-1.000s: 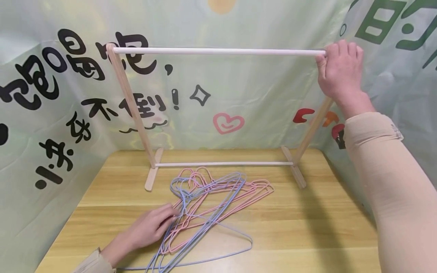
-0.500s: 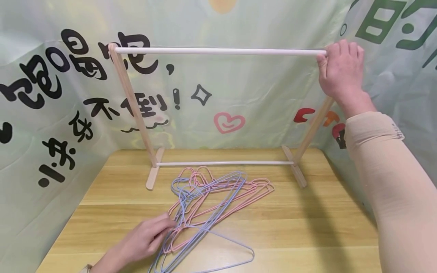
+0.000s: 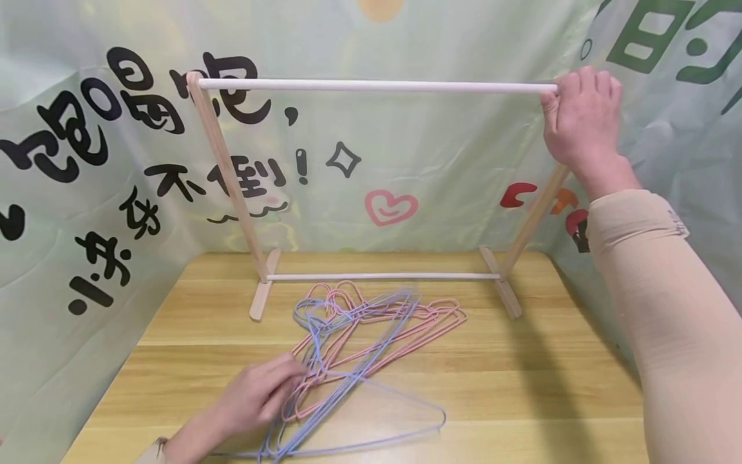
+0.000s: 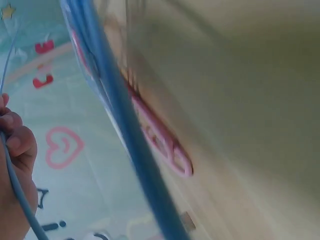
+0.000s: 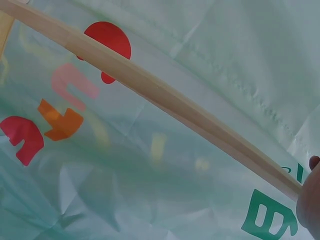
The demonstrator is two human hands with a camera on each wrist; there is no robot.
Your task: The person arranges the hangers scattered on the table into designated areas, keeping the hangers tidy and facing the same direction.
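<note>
In the head view my left hand (image 3: 255, 394) pinches a blue wire hanger (image 3: 444, 417) whose corner reaches out to the right, blurred with motion. The same blue wire (image 4: 22, 197) runs through the curled fingers of the hand (image 4: 19, 150) in the left wrist view. Other blue hangers (image 3: 350, 385) lie tangled over pink hangers (image 3: 418, 345) on the table. Up at the rack's top right corner, my right hand (image 3: 582, 122) grips the end of the white rod (image 3: 377, 86) and the wooden post (image 5: 150, 90). The palm side of that hand is hidden.
The wooden rack stands behind the hangers, its left post (image 3: 223, 171) and feet (image 3: 265, 293) resting on the wood-grain table (image 3: 580, 361). A thin lower rod (image 3: 382, 276) joins the feet. A printed cloth (image 3: 440, 148) encloses the back and sides.
My left hand drew slightly nearer, then moved back up and right. The pinched blue hanger's far corner shifted right from among the others. My right hand kept its grip on the rack.
</note>
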